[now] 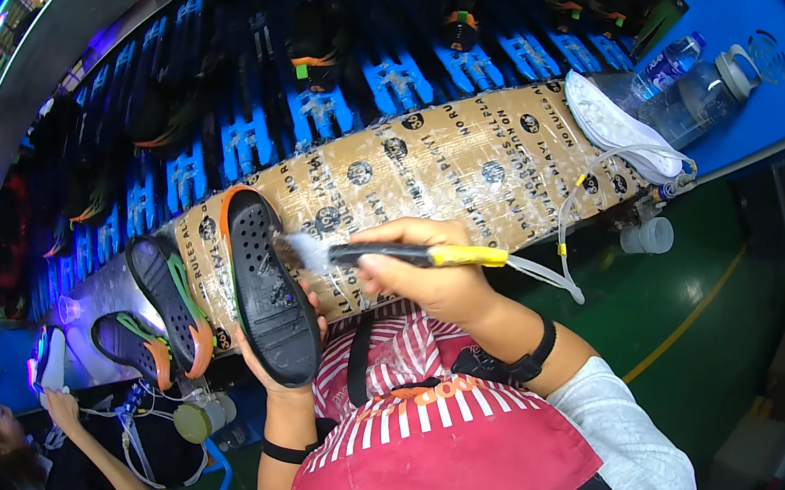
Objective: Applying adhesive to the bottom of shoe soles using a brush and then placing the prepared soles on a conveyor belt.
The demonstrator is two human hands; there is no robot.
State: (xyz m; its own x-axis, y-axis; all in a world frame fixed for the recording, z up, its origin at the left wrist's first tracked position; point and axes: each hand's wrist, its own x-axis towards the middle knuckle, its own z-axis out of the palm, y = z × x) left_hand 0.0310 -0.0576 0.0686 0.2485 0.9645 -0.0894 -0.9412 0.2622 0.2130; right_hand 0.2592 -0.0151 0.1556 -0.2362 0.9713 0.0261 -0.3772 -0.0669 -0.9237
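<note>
My left hand (pixel 259 370) is wrapped round the heel end of a black shoe sole (pixel 271 294), with an orange and green edge and rows of round holes in its front half. Its toe points away from me. In my right hand (pixel 441 288) is a brush (pixel 430 255) with a black and yellow handle and pale bristles. The bristles are blurred and lie close to the sole's right edge; contact cannot be made out. A thin clear tube (pixel 545 276) trails from the handle's end. Two similar black and orange soles (pixel 172 301) (pixel 128 342) lie to the left.
Brown printed covering (pixel 443 153) lines the bench. Beyond it runs a rack of blue holders (pixel 398 84) with dark shoe parts. At the right stand a white shoe-shaped piece (pixel 613 125), a water bottle (pixel 669 68) and a clear jug (pixel 715 94). A co-worker's hand (pixel 59 408) holds a shoe at lower left.
</note>
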